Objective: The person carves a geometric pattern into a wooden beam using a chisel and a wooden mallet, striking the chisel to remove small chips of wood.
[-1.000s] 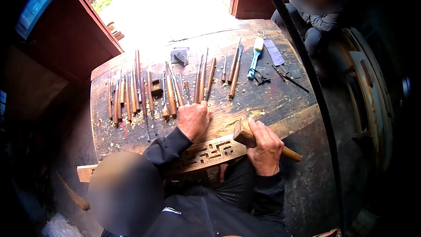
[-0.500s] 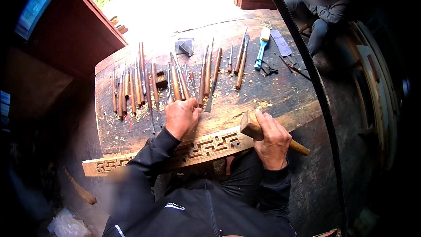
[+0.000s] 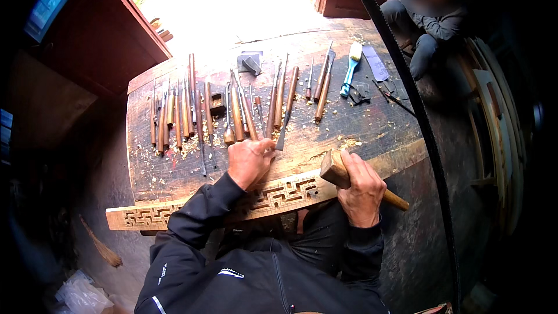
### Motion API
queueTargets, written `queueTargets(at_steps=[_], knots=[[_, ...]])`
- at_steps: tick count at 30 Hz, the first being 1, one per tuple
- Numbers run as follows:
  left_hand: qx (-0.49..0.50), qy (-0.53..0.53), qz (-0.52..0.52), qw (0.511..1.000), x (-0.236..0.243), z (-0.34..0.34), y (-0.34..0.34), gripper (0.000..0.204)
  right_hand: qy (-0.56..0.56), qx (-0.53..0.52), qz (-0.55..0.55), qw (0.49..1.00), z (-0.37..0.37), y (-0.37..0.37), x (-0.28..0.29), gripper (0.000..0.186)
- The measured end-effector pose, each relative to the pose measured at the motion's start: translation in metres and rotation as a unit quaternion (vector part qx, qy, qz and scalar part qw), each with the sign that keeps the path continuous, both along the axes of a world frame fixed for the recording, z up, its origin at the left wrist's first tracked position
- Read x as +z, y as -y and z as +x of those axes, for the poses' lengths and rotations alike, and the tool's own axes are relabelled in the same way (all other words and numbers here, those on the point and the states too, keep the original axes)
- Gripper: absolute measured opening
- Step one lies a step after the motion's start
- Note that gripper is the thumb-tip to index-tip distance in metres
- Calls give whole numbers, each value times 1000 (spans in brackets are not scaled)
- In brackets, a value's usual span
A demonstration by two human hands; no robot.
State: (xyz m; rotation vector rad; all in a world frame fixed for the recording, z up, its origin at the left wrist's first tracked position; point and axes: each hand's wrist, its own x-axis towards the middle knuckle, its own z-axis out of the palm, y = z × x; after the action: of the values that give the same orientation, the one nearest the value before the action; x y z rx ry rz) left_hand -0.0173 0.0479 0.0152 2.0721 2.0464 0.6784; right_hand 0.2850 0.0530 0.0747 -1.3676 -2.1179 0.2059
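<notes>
My right hand is wrapped around a wooden mallet, its block head pointing left and its handle sticking out below the hand. My left hand rests low over the bench with its fingers curled. Its fingertips lie right beside the flat blade of a chisel; whether they pinch anything is hidden. Under my left forearm a long wooden board with carved, angular fretwork runs along the bench's near edge. Beyond the left hand several wooden-handled chisels lie side by side.
The dark wooden bench is strewn with shavings. On it lie a small wooden block, a blue-handled brush and a purple paper strip. A black strap crosses the right side. Another person sits at far right.
The view has shifted slightly. My left hand has slid a little to the right and nearer me, its fingers closer to the chisel blade. My right hand keeps the mallet in place.
</notes>
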Motion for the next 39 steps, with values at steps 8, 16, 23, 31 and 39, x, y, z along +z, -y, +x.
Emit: queueTargets(at_steps=[8, 16, 23, 31, 39], knots=[[47, 17, 0, 999, 7, -29, 25, 11, 29, 4, 15, 999, 3, -1, -6, 63], [37, 32, -65, 997, 11, -27, 49, 26, 36, 5, -7, 999, 0, 3, 1, 67], [-4, 42, -102, 994, 11, -34, 62, 29, 34, 9, 6, 999, 3, 2, -3, 67], [29, 47, -112, 992, 12, -50, 69, 34, 26, 14, -7, 1000, -3, 4, 3, 65], [132, 35, -73, 988, 15, -70, 70, 29, 42, 13, -15, 999, -1, 3, 0, 64]])
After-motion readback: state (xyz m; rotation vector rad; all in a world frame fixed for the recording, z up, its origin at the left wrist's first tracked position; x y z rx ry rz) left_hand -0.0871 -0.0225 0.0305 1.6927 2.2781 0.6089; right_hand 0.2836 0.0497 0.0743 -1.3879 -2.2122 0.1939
